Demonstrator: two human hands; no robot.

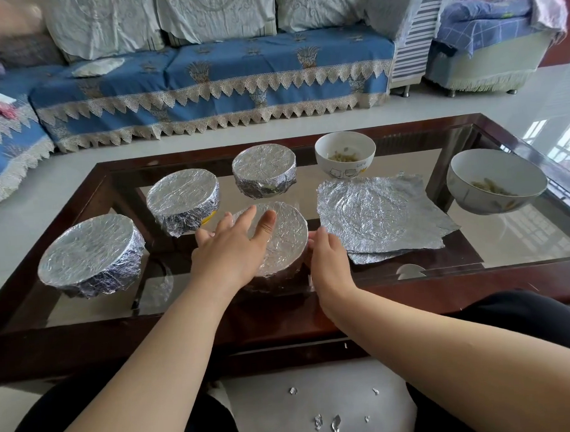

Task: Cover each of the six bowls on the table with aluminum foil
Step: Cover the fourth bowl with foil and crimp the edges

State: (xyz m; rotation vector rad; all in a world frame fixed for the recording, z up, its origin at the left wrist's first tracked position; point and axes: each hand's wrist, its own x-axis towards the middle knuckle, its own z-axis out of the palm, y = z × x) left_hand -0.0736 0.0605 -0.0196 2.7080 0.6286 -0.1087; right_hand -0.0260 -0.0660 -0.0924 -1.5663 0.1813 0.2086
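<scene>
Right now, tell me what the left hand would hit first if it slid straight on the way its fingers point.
The left hand lies on the near foil-covered bowl, fingers pointing away and slightly right. Straight on, it would probably meet the far foil-covered bowl first, though depth is uncertain.

A: Illumination status?
B: Bright, even daylight. Window glare reflects on the desk (538, 224) glass at right; foil (380, 211) shows mild sheen. Shadows soft.
A: Image defects?
B: Wide-angle bending at edges; upper-left corner blurred.

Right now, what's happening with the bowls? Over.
Left hand flat on the fourth foiled bowl, right hand against its side. Two bowls uncovered. Foil sheets ready. Nothing in the way.
</scene>
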